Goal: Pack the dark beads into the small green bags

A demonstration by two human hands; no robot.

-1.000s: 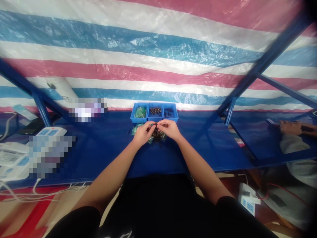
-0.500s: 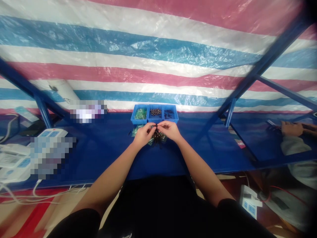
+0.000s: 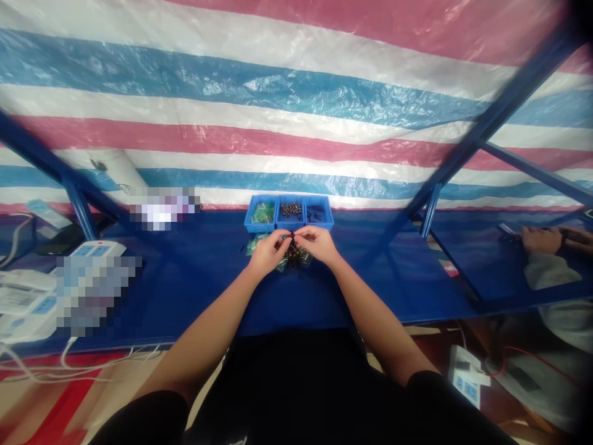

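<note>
My left hand (image 3: pixel 270 252) and my right hand (image 3: pixel 319 243) meet fingertip to fingertip, both closed in a pinch. Between them is a small dark piece (image 3: pixel 292 235), too small to name. Just below the fingers a pile of small dark and brass-coloured parts (image 3: pixel 294 256) lies on the blue table, with bits of clear green plastic around it. Behind my hands stand three joined blue bins: the left bin (image 3: pixel 252 227) holds green pieces, the middle bin (image 3: pixel 290 227) brass-and-dark parts, the right bin (image 3: pixel 324 226) black pieces.
White power strips (image 3: pixel 99 249) and cables lie at the left. Blue metal frame posts (image 3: pixel 430 210) rise on both sides before a striped tarp (image 3: pixel 296 136). At the far right, another person's hands (image 3: pixel 542 240) work at the neighbouring table. Another power strip (image 3: pixel 467 377) sits low right.
My hands stay almost still, pinched at the same spot. The other person's hands at the right have shifted slightly left.
</note>
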